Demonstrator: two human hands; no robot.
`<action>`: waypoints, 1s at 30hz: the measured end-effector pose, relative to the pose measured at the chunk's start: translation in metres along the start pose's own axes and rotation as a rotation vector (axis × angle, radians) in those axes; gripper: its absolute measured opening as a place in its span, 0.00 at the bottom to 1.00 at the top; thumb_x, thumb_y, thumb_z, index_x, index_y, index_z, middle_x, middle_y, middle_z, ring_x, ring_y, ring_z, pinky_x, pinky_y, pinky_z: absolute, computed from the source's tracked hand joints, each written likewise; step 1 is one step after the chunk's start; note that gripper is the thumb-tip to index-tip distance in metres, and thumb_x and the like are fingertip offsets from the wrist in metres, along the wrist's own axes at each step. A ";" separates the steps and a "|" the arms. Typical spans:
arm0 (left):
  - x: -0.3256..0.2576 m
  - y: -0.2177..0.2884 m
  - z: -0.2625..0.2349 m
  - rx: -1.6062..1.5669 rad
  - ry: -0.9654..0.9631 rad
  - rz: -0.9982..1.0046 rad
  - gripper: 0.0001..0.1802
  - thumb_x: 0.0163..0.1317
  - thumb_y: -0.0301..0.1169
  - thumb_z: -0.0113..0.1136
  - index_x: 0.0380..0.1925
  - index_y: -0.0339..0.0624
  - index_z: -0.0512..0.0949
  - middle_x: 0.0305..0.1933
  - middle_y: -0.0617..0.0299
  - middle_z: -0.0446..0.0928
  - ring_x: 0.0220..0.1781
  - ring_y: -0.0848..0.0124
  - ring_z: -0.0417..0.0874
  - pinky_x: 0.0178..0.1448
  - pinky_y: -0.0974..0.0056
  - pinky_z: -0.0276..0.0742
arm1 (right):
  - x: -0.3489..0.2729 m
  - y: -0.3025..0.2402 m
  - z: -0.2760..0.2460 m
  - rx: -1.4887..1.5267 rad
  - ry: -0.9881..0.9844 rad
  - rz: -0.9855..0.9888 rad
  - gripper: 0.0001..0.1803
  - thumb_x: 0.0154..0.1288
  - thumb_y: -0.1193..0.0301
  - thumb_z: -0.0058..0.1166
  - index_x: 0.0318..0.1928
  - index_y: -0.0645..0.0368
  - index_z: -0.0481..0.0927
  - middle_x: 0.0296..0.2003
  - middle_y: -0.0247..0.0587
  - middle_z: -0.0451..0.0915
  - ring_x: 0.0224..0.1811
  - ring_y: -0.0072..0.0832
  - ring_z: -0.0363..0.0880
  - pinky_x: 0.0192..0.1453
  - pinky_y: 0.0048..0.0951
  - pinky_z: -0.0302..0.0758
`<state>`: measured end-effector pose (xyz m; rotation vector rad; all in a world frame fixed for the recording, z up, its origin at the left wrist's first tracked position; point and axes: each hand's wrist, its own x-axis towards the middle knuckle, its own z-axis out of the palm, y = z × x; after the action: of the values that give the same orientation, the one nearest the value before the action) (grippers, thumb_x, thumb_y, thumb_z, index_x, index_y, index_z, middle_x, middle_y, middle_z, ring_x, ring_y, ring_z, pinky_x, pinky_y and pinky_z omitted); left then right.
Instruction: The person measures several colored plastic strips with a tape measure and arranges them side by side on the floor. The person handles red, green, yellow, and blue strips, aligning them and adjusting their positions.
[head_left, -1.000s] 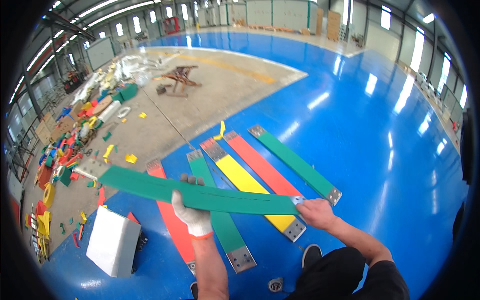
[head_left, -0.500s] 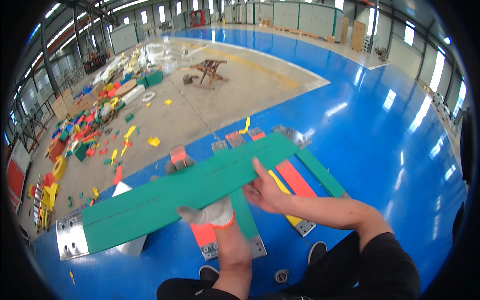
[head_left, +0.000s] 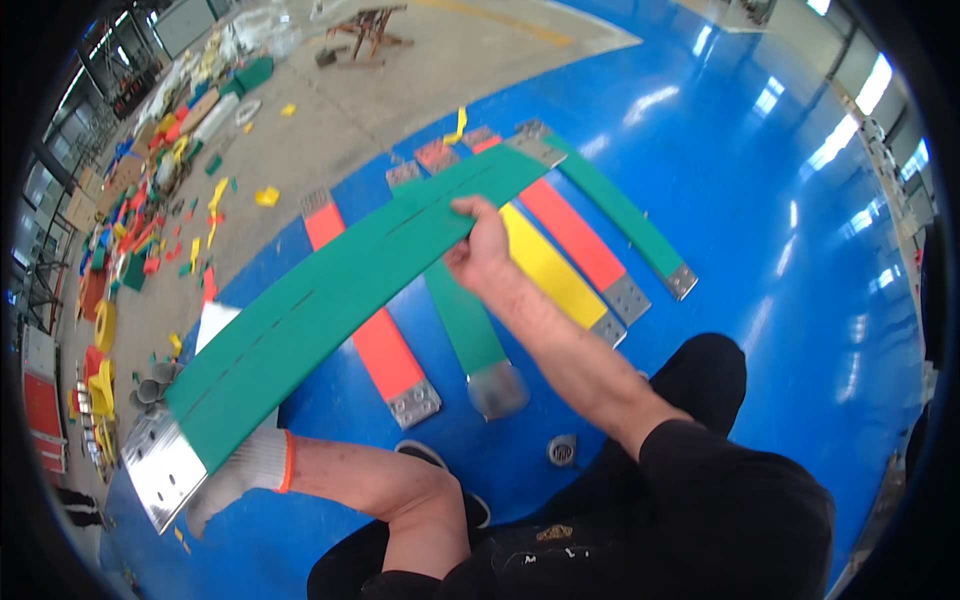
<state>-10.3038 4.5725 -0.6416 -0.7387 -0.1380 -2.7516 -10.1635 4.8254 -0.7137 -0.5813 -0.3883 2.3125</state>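
The long green insulated bar (head_left: pixel 330 300) is off the floor and in both hands, running from its bare metal end plate (head_left: pixel 160 470) at 8 o'clock up to its far end near 12 o'clock. The left hand (head_left: pixel 235 475), in a white glove with an orange cuff, supports it from beneath close to the plate; its fingers are hidden under the bar, so I cannot tell how tightly they close. The bare right hand (head_left: pixel 480 250) pinches the bar's near edge at mid-length, fingers clenched on it.

Judging by the layout, the work looks partly done: five bars already lie side by side on the blue floor (head_left: pixel 760 230) — an orange-red bar (head_left: pixel 375 340) at 9 o'clock of the right hand, a shorter green bar (head_left: pixel 462 320) just below it, then a yellow bar (head_left: pixel 550 265), a red bar (head_left: pixel 575 235) and another green bar (head_left: pixel 620 210) fanning towards 3 o'clock. The held bar crosses above the first two and is not yet set down.

Around: a white box (head_left: pixel 215 325) partly hidden under the bar, a small round metal fitting (head_left: pixel 561 450) on the floor by the person's knee, and a litter of coloured offcuts (head_left: pixel 150 210) on the bare concrete at 10 o'clock. The lying bars and the box crowd the floor directly under the load.
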 end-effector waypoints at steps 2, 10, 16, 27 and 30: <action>0.003 0.025 -0.021 -0.156 -0.034 -0.124 0.43 0.57 0.71 0.60 0.53 0.43 0.74 0.36 0.64 0.67 0.39 0.68 0.67 0.65 0.55 0.67 | 0.012 0.001 -0.026 0.016 -0.064 0.022 0.11 0.70 0.67 0.51 0.27 0.48 0.70 0.16 0.24 0.67 0.12 0.17 0.57 0.16 0.22 0.52; -0.053 0.084 -0.080 -0.039 0.050 -0.480 0.22 0.62 0.55 0.65 0.30 0.50 0.70 0.27 0.68 0.63 0.33 0.72 0.68 0.69 0.49 0.70 | 0.083 0.054 -0.112 -0.094 0.008 0.270 0.11 0.73 0.63 0.56 0.47 0.55 0.77 0.35 0.35 0.80 0.30 0.26 0.76 0.36 0.30 0.73; -0.128 0.126 -0.121 0.684 0.285 -0.861 0.41 0.54 0.51 0.67 0.63 0.33 0.75 0.62 0.40 0.76 0.64 0.48 0.78 0.70 0.42 0.73 | 0.174 0.090 -0.149 -0.191 -0.041 0.376 0.23 0.74 0.62 0.56 0.63 0.61 0.74 0.57 0.51 0.80 0.60 0.48 0.79 0.68 0.56 0.74; -0.286 0.080 -0.153 0.597 0.537 -1.059 0.53 0.48 0.38 0.79 0.70 0.24 0.62 0.63 0.44 0.76 0.62 0.55 0.81 0.67 0.54 0.77 | 0.275 0.092 -0.190 -0.453 -0.029 0.456 0.27 0.71 0.56 0.62 0.62 0.60 0.76 0.55 0.49 0.82 0.55 0.45 0.82 0.60 0.51 0.81; -0.309 0.061 -0.144 0.509 0.501 -0.999 0.47 0.54 0.30 0.72 0.70 0.21 0.61 0.64 0.40 0.75 0.64 0.51 0.81 0.67 0.51 0.78 | 0.289 0.094 -0.200 -0.488 -0.064 0.450 0.29 0.69 0.54 0.64 0.62 0.60 0.77 0.54 0.49 0.82 0.54 0.43 0.83 0.58 0.48 0.82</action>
<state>-10.0985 4.5676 -0.9200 0.2720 -1.3385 -3.3973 -10.3019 4.9842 -1.0101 -0.9055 -0.9516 2.6788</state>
